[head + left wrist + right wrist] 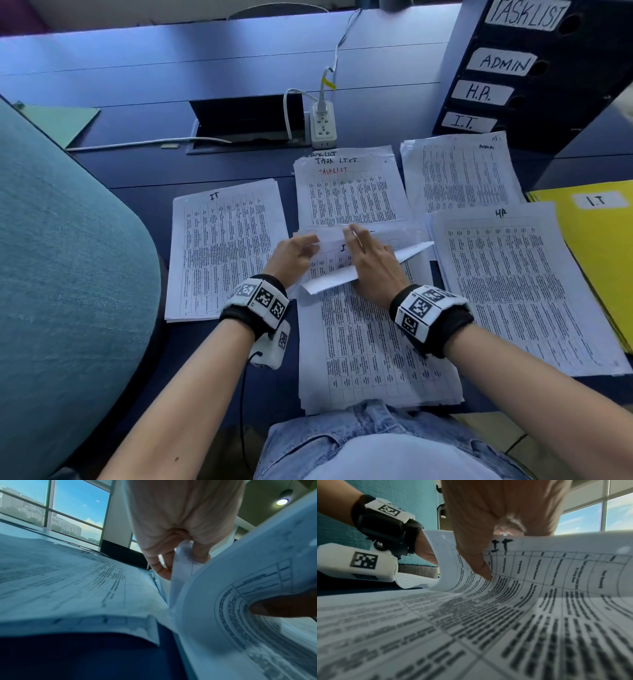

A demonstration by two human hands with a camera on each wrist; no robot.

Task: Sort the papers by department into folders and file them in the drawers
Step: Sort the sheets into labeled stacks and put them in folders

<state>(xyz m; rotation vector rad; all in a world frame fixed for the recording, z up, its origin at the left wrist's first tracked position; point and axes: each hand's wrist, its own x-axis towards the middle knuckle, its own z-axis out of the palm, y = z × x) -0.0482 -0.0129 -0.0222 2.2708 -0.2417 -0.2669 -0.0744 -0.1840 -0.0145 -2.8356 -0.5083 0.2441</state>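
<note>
You have the top sheet (346,263) of the unsorted stack (373,353) curled up off the pile, its heading "IT" facing you in the right wrist view. Your left hand (294,255) pinches that sheet's left edge between thumb and fingers. Your right hand (371,263) lies over its upper part, thumb (481,566) on the printed face; the other right fingers go behind the sheet, and how they lie is hard to tell.

The stack sits on the dark blue desk (144,85) directly in front of you. Around it lie sorted piles: the IT pile (222,246) to the left, the TASKLIST pile (349,188) beyond, the HR pile (513,284) to the right, and another pile (459,171) behind that. A yellow folder labelled I.T (596,240) lies at the right edge, just beside the HR pile. The drawer unit (534,68), labelled TASKLIST, ADMIN, H.R., I.T., stands at the far right.
</note>
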